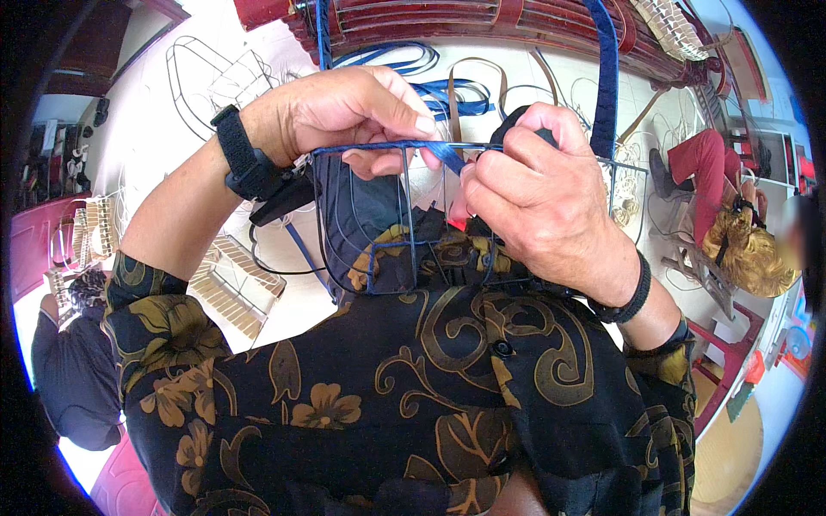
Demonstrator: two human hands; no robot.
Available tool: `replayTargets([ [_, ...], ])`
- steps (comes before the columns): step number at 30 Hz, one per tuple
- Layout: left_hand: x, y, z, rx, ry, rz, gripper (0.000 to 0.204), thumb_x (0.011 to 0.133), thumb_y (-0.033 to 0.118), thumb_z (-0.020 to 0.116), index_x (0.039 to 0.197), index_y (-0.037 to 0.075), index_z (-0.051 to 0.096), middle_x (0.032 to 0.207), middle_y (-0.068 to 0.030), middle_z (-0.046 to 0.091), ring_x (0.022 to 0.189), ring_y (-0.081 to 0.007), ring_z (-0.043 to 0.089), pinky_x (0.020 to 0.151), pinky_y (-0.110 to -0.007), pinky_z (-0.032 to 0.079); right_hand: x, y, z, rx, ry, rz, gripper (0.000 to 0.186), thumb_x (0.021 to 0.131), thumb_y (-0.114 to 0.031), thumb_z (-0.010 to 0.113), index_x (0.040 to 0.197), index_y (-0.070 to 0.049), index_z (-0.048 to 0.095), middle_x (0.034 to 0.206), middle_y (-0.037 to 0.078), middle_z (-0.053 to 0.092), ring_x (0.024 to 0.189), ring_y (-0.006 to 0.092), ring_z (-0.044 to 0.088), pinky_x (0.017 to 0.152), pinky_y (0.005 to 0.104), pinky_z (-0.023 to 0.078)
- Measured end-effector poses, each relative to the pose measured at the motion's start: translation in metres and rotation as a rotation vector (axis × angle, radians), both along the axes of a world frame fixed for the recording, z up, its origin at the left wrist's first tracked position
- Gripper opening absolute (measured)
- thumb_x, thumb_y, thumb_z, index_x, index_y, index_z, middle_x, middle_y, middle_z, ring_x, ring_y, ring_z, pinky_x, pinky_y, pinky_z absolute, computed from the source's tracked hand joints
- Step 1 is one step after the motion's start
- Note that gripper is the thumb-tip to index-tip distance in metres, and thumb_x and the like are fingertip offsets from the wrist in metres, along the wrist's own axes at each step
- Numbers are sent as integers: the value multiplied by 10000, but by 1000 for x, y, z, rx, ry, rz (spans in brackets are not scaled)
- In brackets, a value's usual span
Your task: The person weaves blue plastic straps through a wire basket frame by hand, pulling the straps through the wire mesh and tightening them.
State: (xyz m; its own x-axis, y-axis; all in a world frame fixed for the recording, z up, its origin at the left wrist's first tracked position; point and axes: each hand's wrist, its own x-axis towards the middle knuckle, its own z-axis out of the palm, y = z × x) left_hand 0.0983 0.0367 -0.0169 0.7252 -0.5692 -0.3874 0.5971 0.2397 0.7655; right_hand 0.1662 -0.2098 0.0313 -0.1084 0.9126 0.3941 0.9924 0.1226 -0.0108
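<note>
A blue strip (445,155) is pinched in the curled fingers of the right hand (542,193), its flat length being drawn taut against the top bar of a wire frame (412,243). That bar is clamped by the left hand (370,107) — thumb above, fingers bent beneath — and blue wrapping is seen along it from just beside the left fingers outward. The rest of the frame is hung below both hands, in front of the dark patterned shirt (361,370). A black wristband (237,142) is worn behind the left hand; a narrower black band (631,297) is worn behind the right. Beyond the right hand, a wide blue band (606,95) is stretched upward. Coils of blue strip (465,99) are spread on the floor beyond the gap between the hands, near a brown strip (453,95), with a red-brown bench (413,26) placed farther off. Below the left forearm, a tan slatted panel (225,288) is laid; well to the right of the right hand, red trousers (712,172) are worn by a seated person.
</note>
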Motion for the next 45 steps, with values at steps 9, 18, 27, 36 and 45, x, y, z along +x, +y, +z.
replayTargets([
  [9, 8, -2, 10, 237, -156, -43, 231, 900, 230, 725, 864, 2, 711, 746, -35, 675, 624, -95, 592, 567, -241, 465, -3, -2, 3, -77, 9, -42, 71, 664, -150, 642, 706, -101, 613, 755, 16, 470, 767, 191, 531, 875, 409, 423],
  [18, 2, -16, 42, 689, -461, -86, 169, 929, 186, 669, 857, 34, 689, 701, 18, 627, 611, -59, 552, 556, -216, 438, -12, -4, 9, -118, -12, -125, 165, 655, -157, 719, 782, -102, 629, 774, 0, 501, 777, 186, 544, 893, 387, 401],
  [27, -12, -36, 41, 1062, -957, 65, 144, 881, 140, 699, 818, 15, 664, 622, -99, 564, 563, -187, 576, 548, -327, 452, -5, -11, 6, -44, 41, -123, 232, 649, -136, 730, 868, -72, 689, 796, 23, 546, 802, 216, 566, 870, 399, 436],
  [36, -23, -55, 31, 1495, -1188, 126, 107, 918, 165, 667, 882, 78, 617, 646, -145, 590, 619, -336, 639, 569, -423, 489, 39, -39, 25, -102, 278, -177, 239, 929, -220, 666, 1041, -13, 710, 957, 158, 669, 888, 321, 635, 787, 413, 497],
  [45, -25, -69, 29, 1779, -1267, 15, 132, 921, 160, 658, 989, 112, 555, 655, -102, 640, 597, -296, 677, 523, -401, 510, 58, 4, -6, -266, 581, -80, 302, 984, -216, 501, 1061, 21, 672, 912, 230, 658, 832, 395, 644, 765, 473, 508],
])
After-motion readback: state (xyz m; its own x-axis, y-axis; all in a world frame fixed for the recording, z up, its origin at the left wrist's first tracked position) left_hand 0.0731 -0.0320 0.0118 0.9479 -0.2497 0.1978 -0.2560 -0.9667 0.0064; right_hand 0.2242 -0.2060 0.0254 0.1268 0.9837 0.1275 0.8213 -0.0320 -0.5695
